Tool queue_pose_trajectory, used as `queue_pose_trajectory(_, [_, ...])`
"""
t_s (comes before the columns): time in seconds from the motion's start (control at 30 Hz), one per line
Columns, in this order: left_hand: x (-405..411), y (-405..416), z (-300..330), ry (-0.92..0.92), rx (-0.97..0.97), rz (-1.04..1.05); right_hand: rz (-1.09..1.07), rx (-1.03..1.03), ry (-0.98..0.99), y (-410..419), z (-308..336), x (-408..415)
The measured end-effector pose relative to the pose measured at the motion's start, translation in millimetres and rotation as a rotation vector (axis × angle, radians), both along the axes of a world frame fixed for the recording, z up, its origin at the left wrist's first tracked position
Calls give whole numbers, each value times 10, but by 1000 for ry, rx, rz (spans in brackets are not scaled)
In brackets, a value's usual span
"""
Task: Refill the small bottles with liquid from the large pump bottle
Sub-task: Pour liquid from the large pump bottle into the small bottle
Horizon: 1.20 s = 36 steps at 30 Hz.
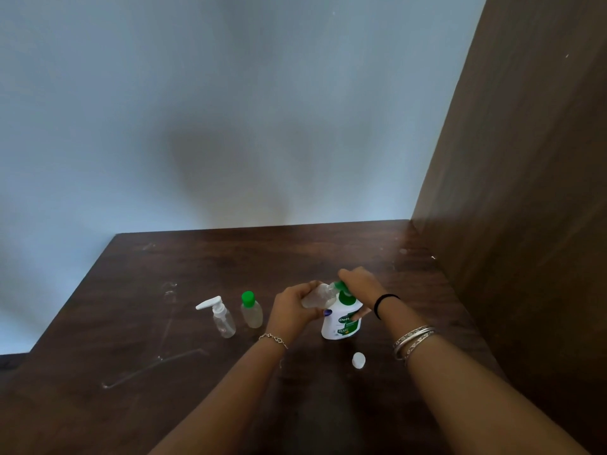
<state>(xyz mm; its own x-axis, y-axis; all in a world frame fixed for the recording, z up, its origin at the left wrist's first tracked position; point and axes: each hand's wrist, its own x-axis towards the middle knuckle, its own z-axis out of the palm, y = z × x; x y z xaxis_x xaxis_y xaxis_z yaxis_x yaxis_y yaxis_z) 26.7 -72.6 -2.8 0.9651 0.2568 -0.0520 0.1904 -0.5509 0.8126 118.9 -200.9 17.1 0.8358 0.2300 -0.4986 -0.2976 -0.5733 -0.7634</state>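
Note:
A white large pump bottle (341, 323) with a green pump head stands on the dark wooden table (164, 290). My right hand (359, 285) rests on top of its pump head. My left hand (292, 308) holds a small clear bottle (317, 295) tilted, its open mouth against the green nozzle. A small white cap (358, 360) lies on the table in front of the pump bottle. To the left stand a small clear bottle with a green cap (251, 310) and a small clear bottle with a white pump (218, 316).
A pale wall rises behind the table. A brown wooden panel (525, 192) closes off the right side. The table's left edge runs diagonally toward me.

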Motion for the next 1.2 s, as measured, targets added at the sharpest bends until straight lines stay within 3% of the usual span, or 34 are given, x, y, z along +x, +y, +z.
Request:
queue_pose_trajectory(0.13, [-32, -2, -30, -3, -19, 20, 13, -57, -106, 11, -6, -26])
queue_pose_trajectory(0.33, [-37, 3, -7, -18, -38, 13, 45, -5, 48, 1, 36, -9])
queue_pose_trajectory(0.57, [-42, 27, -22, -24, 2, 24, 11, -74, -102, 14, 8, -27])
queue_pose_trajectory(0.77, [-40, 15, 7, -37, -2, 7, 58, -29, 24, 4, 27, 9])
queue_pose_trajectory(1.0, [-41, 22, -30, -37, 20, 34, 52, -117, -109, 16, -1, 13])
queue_pose_trajectory(1.2, [-31, 7, 0, -46, -8, 17, 60, -37, -6, 8, 31, 26])
